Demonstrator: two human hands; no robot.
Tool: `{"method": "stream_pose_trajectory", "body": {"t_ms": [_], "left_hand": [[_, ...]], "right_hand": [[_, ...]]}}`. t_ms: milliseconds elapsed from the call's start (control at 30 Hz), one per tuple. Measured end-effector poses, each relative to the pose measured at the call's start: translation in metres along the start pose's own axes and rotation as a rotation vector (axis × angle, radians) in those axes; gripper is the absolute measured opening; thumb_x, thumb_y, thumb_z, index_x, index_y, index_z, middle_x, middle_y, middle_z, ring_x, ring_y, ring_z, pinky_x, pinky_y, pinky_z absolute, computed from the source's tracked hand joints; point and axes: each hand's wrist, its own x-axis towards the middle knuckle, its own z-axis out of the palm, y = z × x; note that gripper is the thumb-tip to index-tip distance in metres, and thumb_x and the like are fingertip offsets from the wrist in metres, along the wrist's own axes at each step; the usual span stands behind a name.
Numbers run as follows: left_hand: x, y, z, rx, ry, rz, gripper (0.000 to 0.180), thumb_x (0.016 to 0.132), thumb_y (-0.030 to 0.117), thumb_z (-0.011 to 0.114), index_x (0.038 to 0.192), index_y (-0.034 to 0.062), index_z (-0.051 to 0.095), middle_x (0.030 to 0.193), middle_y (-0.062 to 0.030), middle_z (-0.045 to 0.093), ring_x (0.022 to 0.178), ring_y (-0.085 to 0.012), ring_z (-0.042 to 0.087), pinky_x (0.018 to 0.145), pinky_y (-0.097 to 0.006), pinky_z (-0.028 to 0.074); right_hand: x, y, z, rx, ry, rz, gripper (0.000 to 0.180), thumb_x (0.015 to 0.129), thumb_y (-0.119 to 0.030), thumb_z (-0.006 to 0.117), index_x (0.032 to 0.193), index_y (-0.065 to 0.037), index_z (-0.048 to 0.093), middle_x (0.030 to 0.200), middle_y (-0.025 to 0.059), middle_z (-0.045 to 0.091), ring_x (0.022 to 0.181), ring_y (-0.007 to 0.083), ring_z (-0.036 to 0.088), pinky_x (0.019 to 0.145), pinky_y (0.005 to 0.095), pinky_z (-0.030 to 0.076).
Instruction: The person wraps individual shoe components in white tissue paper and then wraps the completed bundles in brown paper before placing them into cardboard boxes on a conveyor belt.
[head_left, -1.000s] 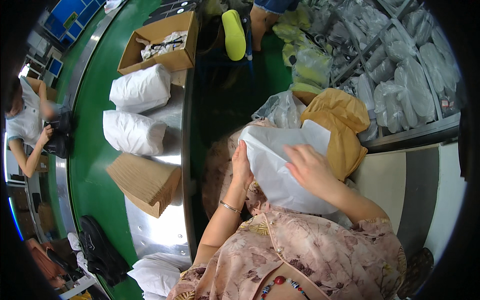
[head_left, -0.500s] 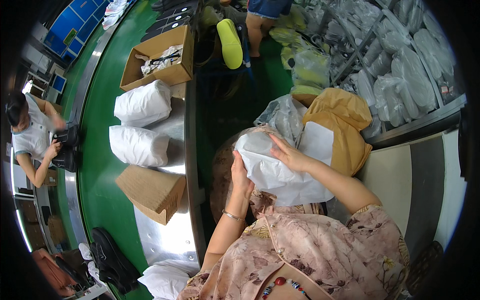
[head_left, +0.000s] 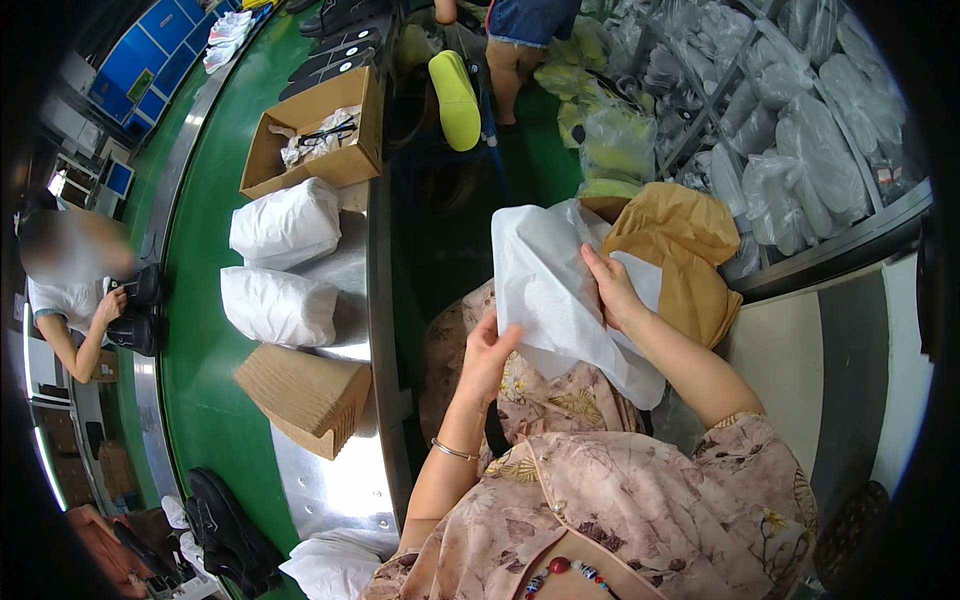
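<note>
- A sheet of white paper is spread between two bare hands above the lap of a person in a floral pink garment.
- The paper's long axis runs aslant, from a squared upper end at the far left to a tapering lower corner at the near right; the upper end points away from the wearer.
- At the paper's left edge, the left hand is partly closed, thumb lying on the near face, the sheet pinched against fingers partly hidden behind it.
- The right hand lies along the opposite edge, fingers together and nearly straight, pointing up and away; it touches the paper, but whether it grips cannot be told.
- Just beyond the right hand, a brown paper bag slumps beside a second piece of white paper.
- To the left, a metal bench bears two white-wrapped bundles, lying crosswise, near a stack of brown cardboard and an open carton.
- Past the bench's far end, a lime-coloured sole stands lengthwise, its long axis pointing away.
</note>
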Motion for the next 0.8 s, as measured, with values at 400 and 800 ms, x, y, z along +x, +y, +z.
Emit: {"method": "stream_pose_trajectory", "body": {"t_ms": [400,800], "left_hand": [[0.024,0.012,0.004,0.111,0.170,0.222,0.015,0.092,0.014,0.053,0.081,0.0037,0.056,0.071,0.0059,0.050,0.065,-0.0024,0.041,0.060,-0.018,0.035],[0.014,0.019,0.008,-0.177,-0.003,0.028,0.026,0.091,0.016,0.054,0.111,-0.0010,0.055,0.102,-0.0051,0.061,0.090,-0.0090,0.056,0.082,-0.023,0.044]], "right_hand": [[-0.035,-0.017,0.019,-0.107,0.022,0.120,0.047,0.091,-0.040,0.049,0.111,0.002,0.056,0.100,0.0075,0.059,0.087,0.0131,0.055,0.078,0.0258,0.045],[-0.019,-0.012,0.027,0.017,-0.018,-0.009,0.044,0.091,-0.037,0.051,0.114,0.001,0.053,0.107,0.0055,0.058,0.094,0.0130,0.054,0.082,0.0260,0.044]]}}
